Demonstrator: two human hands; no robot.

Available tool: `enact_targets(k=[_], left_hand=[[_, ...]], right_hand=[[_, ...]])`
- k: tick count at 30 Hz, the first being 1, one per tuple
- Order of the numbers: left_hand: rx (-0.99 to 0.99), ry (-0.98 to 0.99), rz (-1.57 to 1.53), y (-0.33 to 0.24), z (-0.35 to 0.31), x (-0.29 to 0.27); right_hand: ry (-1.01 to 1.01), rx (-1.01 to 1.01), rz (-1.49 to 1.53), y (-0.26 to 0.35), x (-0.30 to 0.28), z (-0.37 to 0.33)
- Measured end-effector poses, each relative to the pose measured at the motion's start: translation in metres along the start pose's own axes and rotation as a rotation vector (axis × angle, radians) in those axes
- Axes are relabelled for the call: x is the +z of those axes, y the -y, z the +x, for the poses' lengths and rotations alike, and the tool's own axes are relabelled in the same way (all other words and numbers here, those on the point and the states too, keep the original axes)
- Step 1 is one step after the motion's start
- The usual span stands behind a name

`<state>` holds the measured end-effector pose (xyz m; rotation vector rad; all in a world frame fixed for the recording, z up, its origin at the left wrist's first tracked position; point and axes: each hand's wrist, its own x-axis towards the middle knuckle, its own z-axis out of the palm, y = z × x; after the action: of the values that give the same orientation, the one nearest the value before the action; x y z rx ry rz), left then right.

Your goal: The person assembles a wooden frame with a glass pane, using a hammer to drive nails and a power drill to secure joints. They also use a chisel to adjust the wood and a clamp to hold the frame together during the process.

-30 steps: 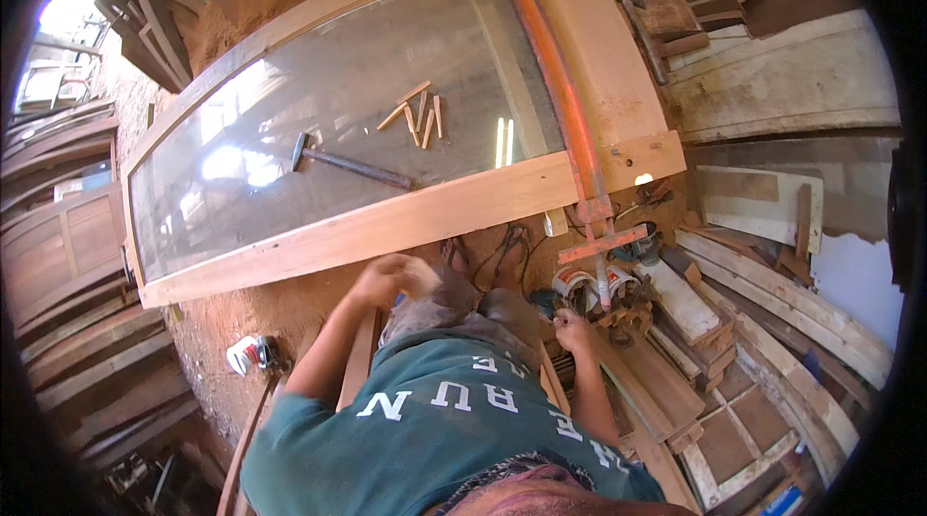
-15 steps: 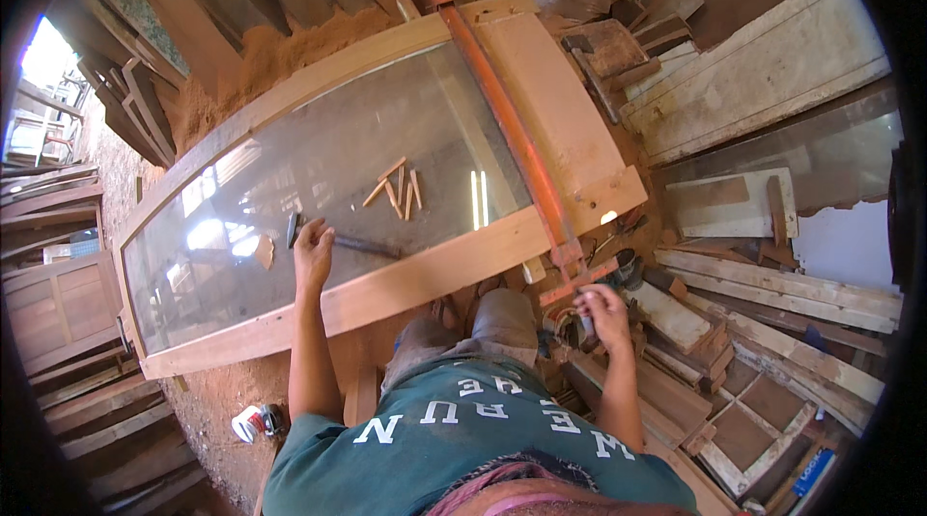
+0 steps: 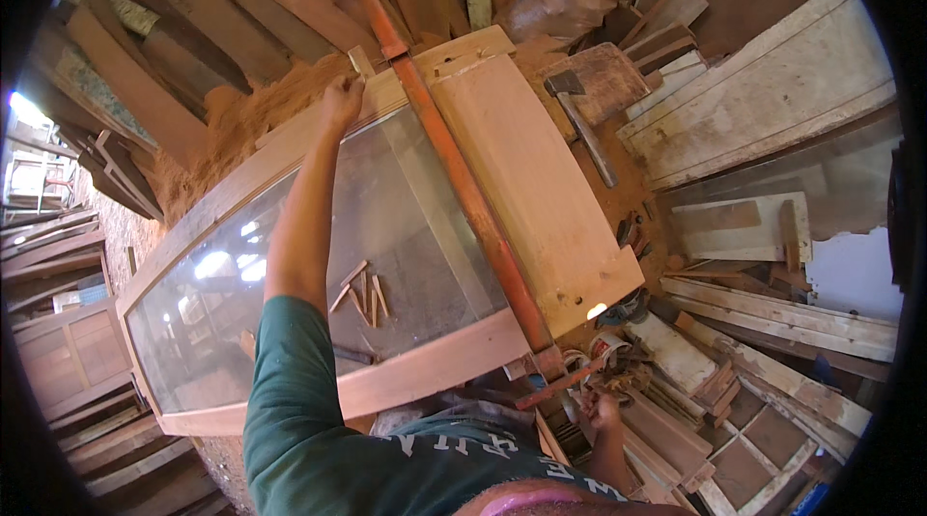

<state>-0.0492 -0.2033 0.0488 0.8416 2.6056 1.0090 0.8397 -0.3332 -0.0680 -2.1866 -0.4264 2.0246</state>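
A wood-framed glass panel (image 3: 435, 376) lies before me, with an orange-red bar clamp (image 3: 454, 168) across it near its right end. My left arm reaches over the glass. At the far rail, my left hand (image 3: 341, 103) is closed against a small wooden block (image 3: 361, 60) beside the clamp. Below the clamp's near end, my right hand (image 3: 601, 410) curls at the clamp's handle, which is hardly visible. Several thin wooden pegs (image 3: 359, 294) rest on the glass. A hammer (image 3: 354, 355) lies near them, its head hidden by my left arm.
A hatchet (image 3: 584, 130) lies right of the panel, by a worn board (image 3: 603, 82). Planks (image 3: 183, 24) and sawdust (image 3: 227, 120) are beyond the far rail. Stacked boards (image 3: 772, 308) and an old wooden lattice frame (image 3: 772, 448) crowd the right side.
My left hand has left the hammer on the glass and stretched away to the far rail. I have leaned forward. My right hand stays by the clamp's near end.
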Motion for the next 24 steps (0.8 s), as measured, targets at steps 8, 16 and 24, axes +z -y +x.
enact_targets(k=[8,16,24], left_hand=[[-0.198,0.222,-0.428,0.064,0.174,0.09],[-0.472,0.518,-0.467,0.047,0.197,0.076],[-0.418,0.765,-0.547,0.031,0.198,0.081]], right_hand=[[-0.448,-0.284,-0.21,0.045,0.07,-0.055],[-0.316,-0.439,-0.148,0.001,0.07,-0.012],[-0.408,-0.263,-0.036,0.012,0.067,-0.022]])
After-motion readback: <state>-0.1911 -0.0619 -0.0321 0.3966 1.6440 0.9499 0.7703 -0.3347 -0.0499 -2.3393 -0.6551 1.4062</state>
